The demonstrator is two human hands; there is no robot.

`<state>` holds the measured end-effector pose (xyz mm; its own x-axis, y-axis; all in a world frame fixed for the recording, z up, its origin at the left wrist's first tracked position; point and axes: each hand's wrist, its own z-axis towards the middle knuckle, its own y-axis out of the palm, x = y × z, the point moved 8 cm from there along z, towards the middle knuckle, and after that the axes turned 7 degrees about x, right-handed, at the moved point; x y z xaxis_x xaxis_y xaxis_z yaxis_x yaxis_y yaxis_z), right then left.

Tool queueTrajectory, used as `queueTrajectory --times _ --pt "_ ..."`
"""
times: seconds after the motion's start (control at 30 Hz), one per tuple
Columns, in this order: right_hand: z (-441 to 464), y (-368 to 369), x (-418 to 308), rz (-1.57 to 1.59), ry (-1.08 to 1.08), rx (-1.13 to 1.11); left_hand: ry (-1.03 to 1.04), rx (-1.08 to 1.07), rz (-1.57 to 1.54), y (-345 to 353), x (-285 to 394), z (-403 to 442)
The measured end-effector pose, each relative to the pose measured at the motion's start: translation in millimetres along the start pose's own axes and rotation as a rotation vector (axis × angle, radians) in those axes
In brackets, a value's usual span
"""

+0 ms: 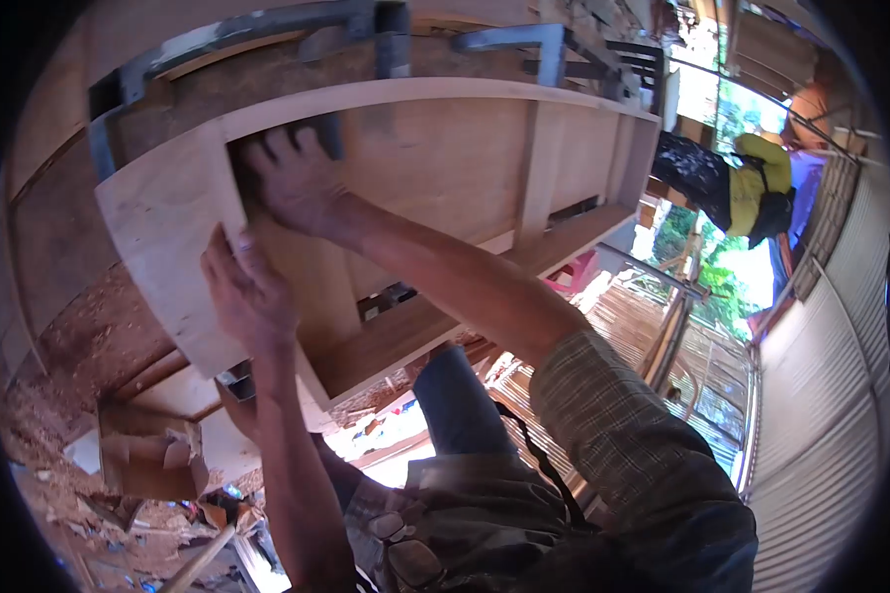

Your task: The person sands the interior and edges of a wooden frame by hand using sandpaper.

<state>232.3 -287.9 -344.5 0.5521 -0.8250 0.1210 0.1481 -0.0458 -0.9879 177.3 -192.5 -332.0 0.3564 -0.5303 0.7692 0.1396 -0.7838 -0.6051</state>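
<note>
Although dim, right hand (302, 188) (fingertips (256, 150) unclear).

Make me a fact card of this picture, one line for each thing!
Big thing: long pale wooden frame with crosspieces
Right hand: inside the frame, fingers spread
Left hand: at the frame's edge
Low down, left side: open brown box
Far back: person in a yellow-green top
Right side: pale corrugated wall

Corrugated wall (826, 425) | bright opening (747, 262) | debris-strewn floor (79, 346)
</note>
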Motion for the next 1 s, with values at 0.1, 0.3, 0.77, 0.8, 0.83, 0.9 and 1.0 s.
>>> queueTrajectory --times 0.1,0.3,0.77,0.8,0.83,0.9,1.0 --pt "-23 -14 33 -0.090 0.022 0.072 -0.036 -0.065 -0.037 3 7 -1" --pt "-63 -19 75 -0.213 0.258 -0.085 -0.033 -0.052 -0.037 1 0 -1" --pt "-75 7 88 -0.114 0.359 -0.112 -0.049 -0.043 -0.014 1 1 0" --pt "-83 -5 97 -0.102 0.444 -0.117 -0.035 -0.028 -0.002 -1 2 -1" --pt "-87 -11 103 -0.089 0.528 -0.125 -0.003 -0.020 -0.021 -2 4 -2" --pt "-63 -21 60 -0.008 0.387 0.015 0.029 0.025 -0.009 -3 3 5" --pt "-28 -25 8 0.080 0.235 0.136 0.062 0.019 -0.024 -4 7 -1"
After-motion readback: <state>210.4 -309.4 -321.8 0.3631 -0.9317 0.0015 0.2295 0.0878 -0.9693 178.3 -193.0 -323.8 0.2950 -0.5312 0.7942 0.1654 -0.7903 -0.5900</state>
